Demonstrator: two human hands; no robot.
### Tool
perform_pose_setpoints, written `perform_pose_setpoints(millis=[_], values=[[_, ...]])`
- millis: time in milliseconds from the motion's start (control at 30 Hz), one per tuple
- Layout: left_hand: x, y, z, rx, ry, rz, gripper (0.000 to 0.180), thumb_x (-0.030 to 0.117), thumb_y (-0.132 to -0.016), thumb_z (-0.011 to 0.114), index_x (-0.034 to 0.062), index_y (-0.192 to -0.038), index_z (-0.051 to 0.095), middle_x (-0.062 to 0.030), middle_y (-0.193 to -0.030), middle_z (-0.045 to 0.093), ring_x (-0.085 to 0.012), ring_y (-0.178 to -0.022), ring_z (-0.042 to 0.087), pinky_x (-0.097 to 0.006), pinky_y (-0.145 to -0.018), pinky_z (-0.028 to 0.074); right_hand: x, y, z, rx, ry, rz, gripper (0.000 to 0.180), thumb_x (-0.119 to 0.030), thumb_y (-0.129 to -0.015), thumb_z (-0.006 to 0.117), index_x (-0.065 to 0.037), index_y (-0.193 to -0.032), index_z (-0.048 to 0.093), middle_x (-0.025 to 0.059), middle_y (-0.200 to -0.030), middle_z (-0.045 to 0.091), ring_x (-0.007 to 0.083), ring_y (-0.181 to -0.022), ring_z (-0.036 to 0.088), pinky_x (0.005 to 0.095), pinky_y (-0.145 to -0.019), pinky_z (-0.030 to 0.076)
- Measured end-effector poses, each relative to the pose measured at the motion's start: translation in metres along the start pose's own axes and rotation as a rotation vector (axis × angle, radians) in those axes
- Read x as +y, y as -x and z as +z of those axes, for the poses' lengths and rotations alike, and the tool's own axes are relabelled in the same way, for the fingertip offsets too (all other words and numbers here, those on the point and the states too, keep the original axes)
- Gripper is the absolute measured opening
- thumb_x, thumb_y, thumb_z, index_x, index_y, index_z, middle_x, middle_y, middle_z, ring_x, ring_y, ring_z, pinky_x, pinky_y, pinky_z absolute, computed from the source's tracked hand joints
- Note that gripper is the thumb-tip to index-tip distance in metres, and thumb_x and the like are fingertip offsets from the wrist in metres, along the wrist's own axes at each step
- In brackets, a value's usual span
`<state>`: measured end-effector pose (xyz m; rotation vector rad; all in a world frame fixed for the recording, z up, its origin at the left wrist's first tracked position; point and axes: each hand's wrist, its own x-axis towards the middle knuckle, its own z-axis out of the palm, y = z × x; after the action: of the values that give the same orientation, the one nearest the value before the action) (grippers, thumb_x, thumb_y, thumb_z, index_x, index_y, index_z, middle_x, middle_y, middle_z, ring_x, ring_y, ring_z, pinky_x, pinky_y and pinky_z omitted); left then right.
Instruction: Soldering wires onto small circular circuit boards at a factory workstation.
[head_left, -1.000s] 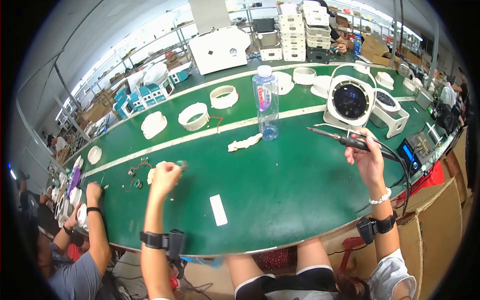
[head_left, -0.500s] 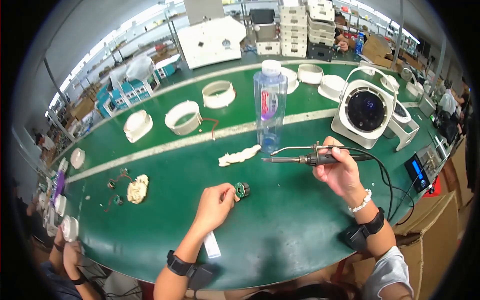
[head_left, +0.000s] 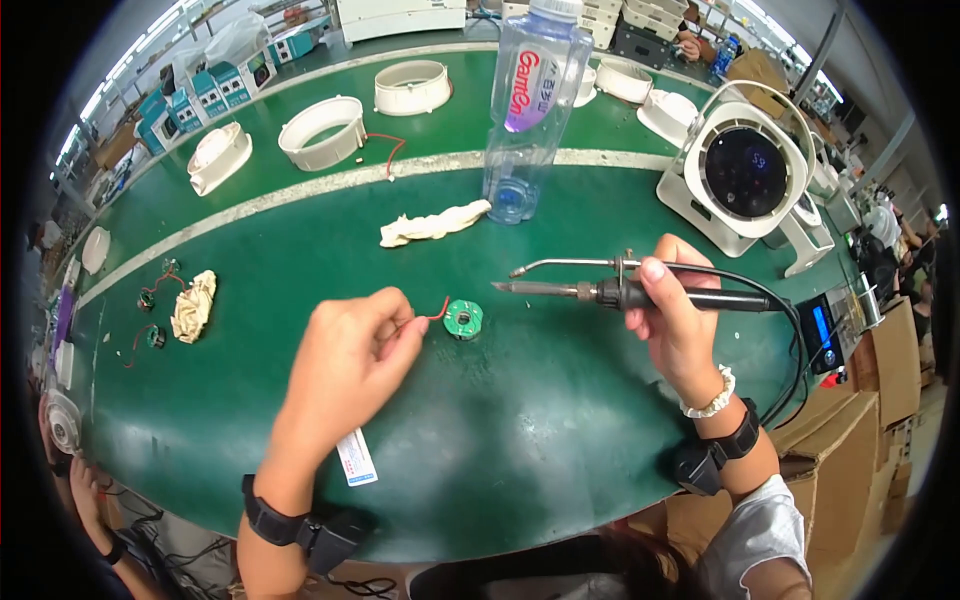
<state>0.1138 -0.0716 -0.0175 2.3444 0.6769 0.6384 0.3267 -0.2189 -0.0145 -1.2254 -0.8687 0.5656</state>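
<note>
Near the middle of the green table, my left hand [head_left: 355, 345] pinches a thin red wire [head_left: 438, 313] between thumb and fingertips. The wire's far end reaches a small round green circuit board [head_left: 455, 328] just right of my fingers. Whether the wire is fixed to the board I cannot tell. My right hand [head_left: 682, 325] grips a black soldering iron [head_left: 610, 293] with a thin metal feed tube [head_left: 570, 263] along its top. The iron's tip points left, a little above and to the right of the board, apart from it.
A tall transparent bottle [head_left: 535, 110] stands beyond the iron. Twisted cream cloth [head_left: 430, 225], a crumpled cream piece [head_left: 194, 306] and small wired boards [head_left: 155, 337] lie leftward. White rings [head_left: 322, 135] line the back. A white fan-like device [head_left: 690, 200] and soldering station [head_left: 825, 335] stand right.
The view has shifted closer to the table. My left hand has moved back from the board, which now lies on the table with the red wire showing. The iron stays in my right hand.
</note>
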Motion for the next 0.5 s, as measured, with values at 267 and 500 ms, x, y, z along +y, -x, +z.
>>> perform_pose_setpoints(millis=[267,500], values=[[0.01,0.007,-0.016,-0.136,-0.053,0.079,0.016,0.002,-0.077,0.052,-0.0036,-0.063,0.05,-0.0024,-0.049,0.044,-0.0054,-0.041,0.037,-0.021,-0.039,0.028,0.006,0.009,0.011,0.001,0.058,0.054,0.028,-0.017,-0.083,0.058,-0.009,-0.062,0.041,0.0036,-0.051,0.054,0.0037,-0.039,0.047,0.0148,-0.034,0.031],[0.02,0.016,-0.015,-0.104,-0.009,0.061,0.01,0.0,-0.064,0.05,-0.003,-0.056,0.045,-0.0075,-0.041,0.028,-0.0167,-0.036,0.027,-0.029,-0.038,0.023,0.009,0.025,0.024,-0.01,0.078,0.106,0.029,-0.015,-0.082,0.057,-0.008,-0.06,0.04,0.0046,-0.051,0.053,0.0042,-0.039,0.046,0.0162,-0.034,0.032]])
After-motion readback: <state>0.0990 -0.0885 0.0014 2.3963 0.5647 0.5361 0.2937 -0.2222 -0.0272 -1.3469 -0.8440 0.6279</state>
